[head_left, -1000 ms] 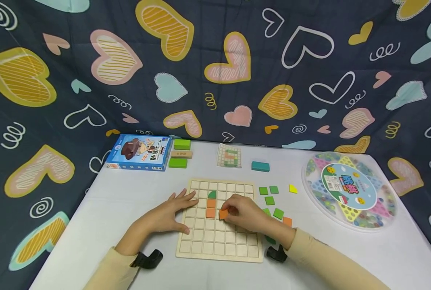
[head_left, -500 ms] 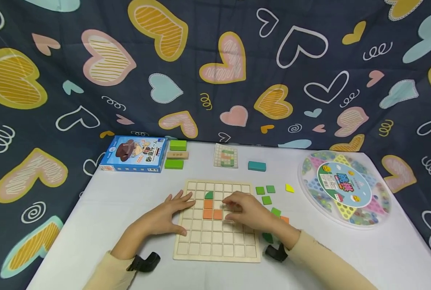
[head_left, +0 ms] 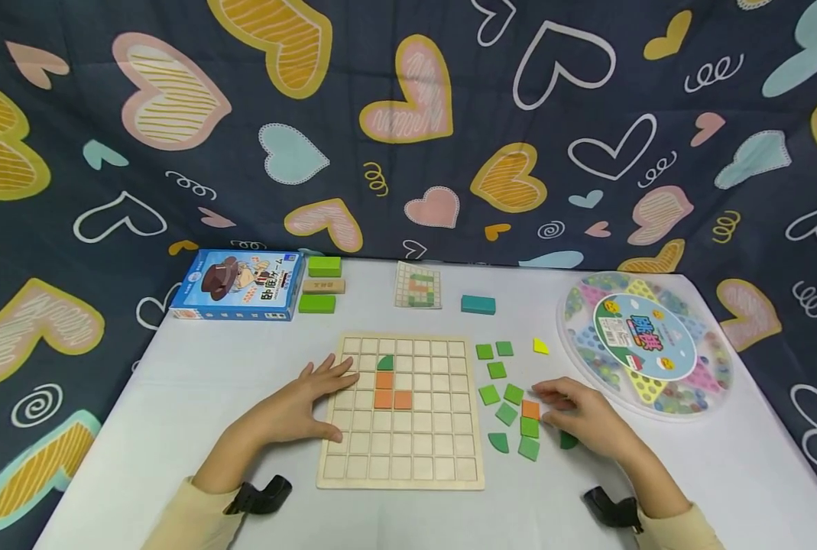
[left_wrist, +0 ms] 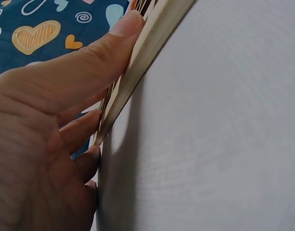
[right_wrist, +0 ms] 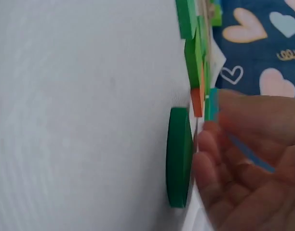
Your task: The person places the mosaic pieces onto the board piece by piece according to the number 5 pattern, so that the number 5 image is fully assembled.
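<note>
Dark-green piece [head_left: 568, 441] partly hidden, sleeves [head_left: 191, 519] cut off

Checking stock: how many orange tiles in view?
4: three orange tiles in an L on the board, one loose tile beside the right hand, which may hide more.
</note>
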Motion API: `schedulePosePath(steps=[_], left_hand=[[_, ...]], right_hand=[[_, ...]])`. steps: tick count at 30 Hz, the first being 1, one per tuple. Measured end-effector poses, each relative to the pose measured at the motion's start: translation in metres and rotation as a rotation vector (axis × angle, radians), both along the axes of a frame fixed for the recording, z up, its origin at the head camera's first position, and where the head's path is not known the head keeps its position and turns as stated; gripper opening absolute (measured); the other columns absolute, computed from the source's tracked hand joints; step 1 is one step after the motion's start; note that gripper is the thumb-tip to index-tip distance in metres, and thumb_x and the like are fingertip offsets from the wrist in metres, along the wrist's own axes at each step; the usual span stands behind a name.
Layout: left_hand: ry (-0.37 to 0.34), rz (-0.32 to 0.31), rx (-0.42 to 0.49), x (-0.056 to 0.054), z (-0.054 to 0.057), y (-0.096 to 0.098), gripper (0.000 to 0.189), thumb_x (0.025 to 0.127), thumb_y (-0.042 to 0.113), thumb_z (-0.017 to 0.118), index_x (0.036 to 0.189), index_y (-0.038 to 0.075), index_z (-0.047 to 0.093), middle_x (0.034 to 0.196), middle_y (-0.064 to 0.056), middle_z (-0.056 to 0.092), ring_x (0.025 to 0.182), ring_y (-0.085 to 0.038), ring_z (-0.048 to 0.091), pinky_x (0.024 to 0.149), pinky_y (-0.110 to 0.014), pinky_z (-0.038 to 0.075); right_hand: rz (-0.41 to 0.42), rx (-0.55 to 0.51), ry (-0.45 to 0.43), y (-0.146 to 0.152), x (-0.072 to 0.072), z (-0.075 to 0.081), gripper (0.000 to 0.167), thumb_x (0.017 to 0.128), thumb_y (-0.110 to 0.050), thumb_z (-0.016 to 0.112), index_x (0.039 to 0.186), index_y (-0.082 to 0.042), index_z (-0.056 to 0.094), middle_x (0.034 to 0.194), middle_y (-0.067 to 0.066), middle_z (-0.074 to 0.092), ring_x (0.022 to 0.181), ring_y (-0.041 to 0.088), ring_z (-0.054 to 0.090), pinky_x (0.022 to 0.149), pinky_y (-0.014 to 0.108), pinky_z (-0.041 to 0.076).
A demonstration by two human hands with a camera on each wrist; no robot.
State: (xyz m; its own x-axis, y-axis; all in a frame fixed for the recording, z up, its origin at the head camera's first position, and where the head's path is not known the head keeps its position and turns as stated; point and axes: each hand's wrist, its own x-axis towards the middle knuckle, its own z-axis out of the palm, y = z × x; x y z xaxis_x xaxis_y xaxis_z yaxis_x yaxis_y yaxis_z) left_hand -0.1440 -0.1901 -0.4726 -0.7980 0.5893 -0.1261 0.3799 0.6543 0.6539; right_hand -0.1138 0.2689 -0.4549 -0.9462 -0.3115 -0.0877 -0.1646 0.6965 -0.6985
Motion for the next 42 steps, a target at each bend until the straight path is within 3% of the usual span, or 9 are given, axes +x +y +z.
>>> schedulePosePath(steps=[5, 10, 18, 22, 26, 33, 37, 42], left_hand=[[-0.013, 0.007, -0.005, 0.001, 0.0, -0.001, 0.091, 0.065, 0.045, 0.081, 0.143, 0.016, 0.045, 0.157, -0.004, 0.025, 0.146, -0.033, 0.011, 0.116, -0.057, 0.006], [-0.008, 0.008, 0.0, 0.001, 0.001, 0.0, 0.091, 0.064, 0.045, 0.082, 0.143, 0.016, 0.045, 0.156, -0.004, 0.025, 0.146, -0.033, 0.011, 0.116, -0.057, 0.006], [0.001, -0.027, 0.001, 0.0, 0.005, 0.003, 0.091, 0.066, 0.042, 0.081, 0.143, 0.013, 0.043, 0.157, -0.006, 0.024, 0.146, -0.034, 0.009, 0.116, -0.059, 0.006], [0.002, -0.018, 0.002, 0.001, 0.006, 0.001, 0.09, 0.066, 0.04, 0.082, 0.143, 0.012, 0.044, 0.156, -0.007, 0.024, 0.146, -0.034, 0.009, 0.116, -0.059, 0.006], [-0.004, -0.014, 0.007, 0.001, 0.005, -0.001, 0.09, 0.067, 0.041, 0.081, 0.143, 0.013, 0.043, 0.157, -0.006, 0.024, 0.147, -0.032, 0.009, 0.116, -0.058, 0.005], [-0.009, -0.015, 0.018, 0.001, 0.0, 0.0, 0.09, 0.066, 0.041, 0.082, 0.143, 0.014, 0.044, 0.157, -0.006, 0.024, 0.147, -0.033, 0.008, 0.116, -0.058, 0.005], [-0.011, -0.017, 0.013, 0.002, 0.0, 0.0, 0.09, 0.066, 0.041, 0.082, 0.143, 0.014, 0.044, 0.157, -0.006, 0.023, 0.147, -0.033, 0.008, 0.116, -0.059, 0.005], [-0.004, -0.013, 0.01, 0.002, 0.002, 0.0, 0.09, 0.066, 0.04, 0.082, 0.143, 0.012, 0.044, 0.157, -0.006, 0.024, 0.147, -0.033, 0.008, 0.116, -0.058, 0.005]], right_hand=[[0.054, 0.05, 0.059, 0.001, -0.002, -0.011, 0.032, 0.081, -0.01, 0.073, 0.111, -0.016, 0.066, 0.108, -0.004, 0.062, 0.095, 0.009, 0.057, 0.084, 0.024, 0.051], [0.056, 0.095, 0.11, -0.002, -0.002, -0.014, 0.028, 0.081, -0.008, 0.072, 0.106, -0.017, 0.066, 0.104, -0.007, 0.059, 0.094, 0.008, 0.055, 0.083, 0.026, 0.051], [-0.007, 0.109, 0.139, -0.015, 0.004, 0.004, 0.025, 0.085, -0.01, 0.069, 0.108, -0.017, 0.065, 0.104, -0.006, 0.062, 0.093, 0.013, 0.061, 0.079, 0.033, 0.053], [0.084, 0.012, 0.152, -0.047, -0.002, 0.011, 0.026, 0.085, -0.01, 0.07, 0.11, -0.018, 0.065, 0.106, -0.006, 0.062, 0.095, 0.013, 0.063, 0.082, 0.037, 0.054], [0.197, -0.024, 0.14, -0.089, -0.011, 0.012, 0.026, 0.084, -0.011, 0.071, 0.109, -0.017, 0.066, 0.105, -0.008, 0.062, 0.092, 0.011, 0.06, 0.08, 0.03, 0.054], [0.318, 0.143, 0.209, -0.144, -0.023, 0.004, 0.023, 0.084, -0.011, 0.069, 0.107, -0.011, 0.068, 0.102, -0.002, 0.064, 0.086, 0.009, 0.056, 0.074, 0.025, 0.05], [0.345, 0.218, 0.241, -0.156, -0.027, 0.0, 0.02, 0.084, -0.009, 0.069, 0.104, -0.009, 0.069, 0.096, -0.002, 0.063, 0.081, 0.007, 0.054, 0.07, 0.021, 0.05], [0.369, 0.215, 0.216, -0.157, -0.029, 0.002, 0.022, 0.084, -0.011, 0.069, 0.106, -0.009, 0.068, 0.1, -0.002, 0.062, 0.086, 0.009, 0.056, 0.075, 0.024, 0.052]])
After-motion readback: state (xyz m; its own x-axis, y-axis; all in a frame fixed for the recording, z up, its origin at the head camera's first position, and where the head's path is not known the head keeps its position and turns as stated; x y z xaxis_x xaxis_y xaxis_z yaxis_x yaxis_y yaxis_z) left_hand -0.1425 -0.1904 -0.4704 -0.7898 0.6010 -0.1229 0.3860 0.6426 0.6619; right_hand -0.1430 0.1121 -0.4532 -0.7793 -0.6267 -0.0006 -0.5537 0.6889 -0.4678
